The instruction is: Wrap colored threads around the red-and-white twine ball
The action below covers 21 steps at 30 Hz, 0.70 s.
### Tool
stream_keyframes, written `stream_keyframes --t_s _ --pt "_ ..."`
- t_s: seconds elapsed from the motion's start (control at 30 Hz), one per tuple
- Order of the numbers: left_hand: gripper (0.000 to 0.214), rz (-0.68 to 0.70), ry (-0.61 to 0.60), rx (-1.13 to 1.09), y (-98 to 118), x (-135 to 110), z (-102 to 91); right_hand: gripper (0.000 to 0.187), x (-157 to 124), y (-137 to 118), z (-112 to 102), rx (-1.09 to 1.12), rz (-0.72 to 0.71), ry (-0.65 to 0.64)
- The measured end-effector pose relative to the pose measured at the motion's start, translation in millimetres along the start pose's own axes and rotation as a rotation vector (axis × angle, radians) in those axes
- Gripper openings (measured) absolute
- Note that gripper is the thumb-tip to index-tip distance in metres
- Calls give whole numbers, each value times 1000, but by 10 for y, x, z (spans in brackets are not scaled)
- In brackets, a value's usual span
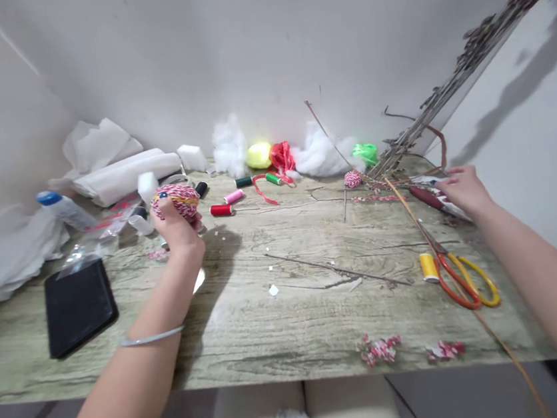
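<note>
My left hand (176,232) is raised over the left part of the table, its fingers wrapped round a ball of red-and-white yarn (180,197) with some yellow strands showing. At the far right, my right hand (466,189) reaches among small items by the wall, fingers stretched out to the left. Under and beside those fingers lie a tool with a dark red handle (425,197) and some white pieces; whether the fingertips touch them is hard to make out. Scissors with orange and yellow handles (460,280) lie nearer me, against a yellow thread spool (428,267).
A thin stick (338,268) crosses the middle of the wooden table (254,346). Thread spools, white stuffing (325,153) and a small pink-and-white ball (352,180) are towards the back. A black tablet (79,309) lies left; dry branches (445,82) lean at right.
</note>
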<state>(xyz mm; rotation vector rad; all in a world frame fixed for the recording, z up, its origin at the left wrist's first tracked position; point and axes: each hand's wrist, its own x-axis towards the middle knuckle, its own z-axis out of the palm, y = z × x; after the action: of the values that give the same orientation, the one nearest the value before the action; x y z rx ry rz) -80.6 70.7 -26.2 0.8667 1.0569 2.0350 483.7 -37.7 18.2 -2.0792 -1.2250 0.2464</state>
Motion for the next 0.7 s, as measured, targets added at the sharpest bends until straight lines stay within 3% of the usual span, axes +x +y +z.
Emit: stream_keyframes --t_s 0.17,0.23,0.37,0.5,0.7 --pt "24 17 -169 -5 134 -239 161 16 -449 -189 290 -140 -49 -184" --pt "24 67 -238 10 189 -337 210 17 -580 -192 422 -186 -98 -183" --pt "35 13 -331 27 276 -520 278 23 -664 -106 622 -258 -163 -124" --pt "46 1 -399 33 337 -645 315 24 -690 -88 715 -282 -226 -126" --pt "54 -52 -549 128 389 -788 343 37 -804 -256 799 -291 -369 -129"
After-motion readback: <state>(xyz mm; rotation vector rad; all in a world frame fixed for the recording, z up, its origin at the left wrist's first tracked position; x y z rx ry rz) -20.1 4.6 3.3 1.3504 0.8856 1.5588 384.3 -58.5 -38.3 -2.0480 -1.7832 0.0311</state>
